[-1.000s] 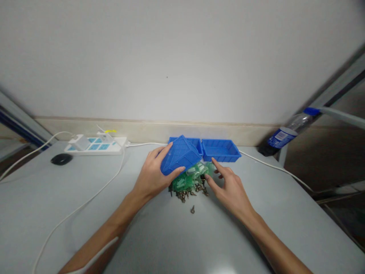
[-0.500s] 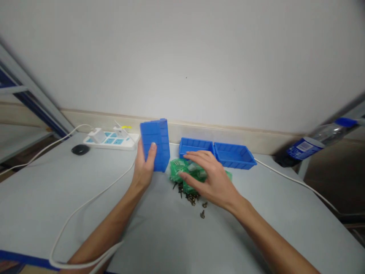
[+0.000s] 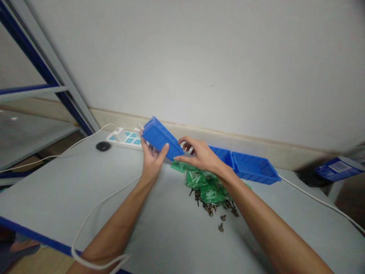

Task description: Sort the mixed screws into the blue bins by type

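A blue plastic bin [image 3: 161, 139] is held tilted above the table, its outer side toward me and its right end lower. My left hand [image 3: 152, 161] grips it, thumb on the near side and fingers behind. At the lower right end, my right hand [image 3: 199, 152] has its thumb and curled fingers around the bin's edge. Beneath that hand lies a pile of small green plastic packets [image 3: 211, 188] with pale pieces in them. Dark metal screws [image 3: 209, 208] spill from the pile's front, with a couple lying apart. Whatever the bin contains is hidden.
Two more blue bins [image 3: 255, 167] stand by the wall, the left one partly behind my right hand. A white power strip [image 3: 128, 140] and a black round object [image 3: 103, 146] lie at left. A bottle [image 3: 336, 169] leans at right. A white cable [image 3: 94, 208] crosses the table.
The bin has gone from nearly upright to tilted down toward the right. My right hand has moved from over the packets to the bin's end, uncovering the pile. The view has shifted.
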A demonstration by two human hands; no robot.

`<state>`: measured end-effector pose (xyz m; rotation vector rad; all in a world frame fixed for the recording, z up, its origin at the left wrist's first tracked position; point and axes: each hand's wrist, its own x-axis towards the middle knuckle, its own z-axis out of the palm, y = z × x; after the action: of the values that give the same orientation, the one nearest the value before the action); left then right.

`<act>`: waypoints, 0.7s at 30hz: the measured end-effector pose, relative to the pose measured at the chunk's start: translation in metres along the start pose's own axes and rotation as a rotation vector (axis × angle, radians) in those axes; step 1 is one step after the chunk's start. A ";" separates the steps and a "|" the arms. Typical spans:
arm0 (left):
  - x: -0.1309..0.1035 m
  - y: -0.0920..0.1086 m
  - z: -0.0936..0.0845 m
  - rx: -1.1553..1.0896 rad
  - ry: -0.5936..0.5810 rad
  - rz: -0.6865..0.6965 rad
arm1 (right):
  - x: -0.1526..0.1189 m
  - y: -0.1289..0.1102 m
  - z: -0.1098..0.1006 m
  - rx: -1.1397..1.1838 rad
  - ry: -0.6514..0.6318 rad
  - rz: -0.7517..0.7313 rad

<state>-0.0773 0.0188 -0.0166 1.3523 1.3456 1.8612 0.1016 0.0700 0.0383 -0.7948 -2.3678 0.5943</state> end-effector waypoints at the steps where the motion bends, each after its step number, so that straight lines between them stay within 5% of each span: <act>1: -0.001 -0.001 0.001 -0.015 -0.016 -0.004 | 0.002 0.002 -0.001 -0.064 -0.015 -0.022; 7: -0.009 -0.010 0.004 0.141 -0.289 -0.126 | 0.009 0.020 -0.024 -0.253 0.068 0.019; 11: -0.020 -0.011 0.004 0.608 -0.516 0.117 | 0.003 0.020 -0.029 -0.449 0.000 0.042; 14: -0.028 -0.003 0.007 0.757 -0.669 0.306 | -0.004 0.017 -0.021 -0.578 -0.021 0.081; 21: -0.032 0.010 0.007 0.811 -0.660 0.325 | -0.016 0.020 -0.007 -0.556 -0.109 0.048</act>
<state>-0.0562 -0.0081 -0.0215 2.4226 1.6052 0.8237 0.1251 0.0757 0.0260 -1.0757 -2.6557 -0.0196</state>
